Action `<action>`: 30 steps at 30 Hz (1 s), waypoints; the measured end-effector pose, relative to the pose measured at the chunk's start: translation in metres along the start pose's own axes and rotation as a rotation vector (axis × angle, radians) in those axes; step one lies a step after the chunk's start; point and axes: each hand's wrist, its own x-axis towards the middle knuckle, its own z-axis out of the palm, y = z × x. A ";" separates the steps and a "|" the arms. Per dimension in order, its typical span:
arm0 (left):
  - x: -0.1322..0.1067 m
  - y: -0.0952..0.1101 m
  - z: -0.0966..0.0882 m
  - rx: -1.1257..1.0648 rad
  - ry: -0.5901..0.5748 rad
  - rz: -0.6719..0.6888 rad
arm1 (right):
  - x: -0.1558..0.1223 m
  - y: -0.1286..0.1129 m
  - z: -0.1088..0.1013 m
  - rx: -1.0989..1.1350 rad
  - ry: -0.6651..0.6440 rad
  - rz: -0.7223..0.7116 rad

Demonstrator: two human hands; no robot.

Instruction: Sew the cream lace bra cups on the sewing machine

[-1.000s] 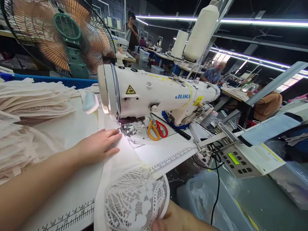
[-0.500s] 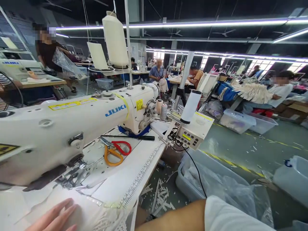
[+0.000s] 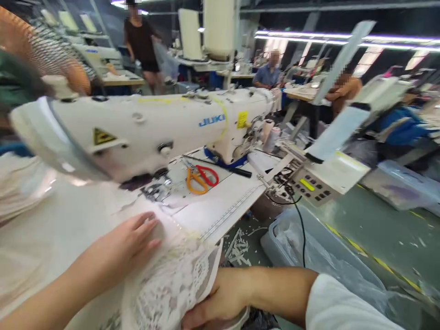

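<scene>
My left hand (image 3: 125,243) lies flat with fingers stretched out on the cream fabric (image 3: 65,229), just in front of the presser foot (image 3: 156,192) of the white Juki sewing machine (image 3: 165,126). My right hand (image 3: 215,302) is closed around the edge of the white lace piece (image 3: 172,288) at the table's front edge. Orange and red scissors (image 3: 201,178) rest on the machine bed to the right of the needle, beside a black tool (image 3: 237,172).
A control panel (image 3: 311,188) with a black cable hangs at the table's right end. A clear plastic bin (image 3: 299,247) stands on the floor below. Fabric scraps (image 3: 239,247) lie under the table. A fan (image 3: 30,59) spins at the left. Other people work at tables behind.
The view has swung back left and down. My left hand is fully in view on the fabric again, and my right hand now shows gripping the lace edge.
</scene>
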 end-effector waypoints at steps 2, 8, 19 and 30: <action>0.002 0.018 -0.020 -0.033 -0.117 -0.035 | -0.002 -0.010 0.000 -0.012 -0.057 -0.019; -0.003 0.026 -0.031 -0.076 -0.183 -0.093 | 0.000 -0.019 0.003 0.105 -0.194 0.099; -0.004 0.018 -0.030 -0.088 -0.152 -0.021 | 0.007 -0.001 -0.006 0.329 -0.149 0.263; 0.001 0.003 -0.030 -0.135 -0.025 0.068 | 0.023 -0.004 -0.009 0.453 -0.104 0.222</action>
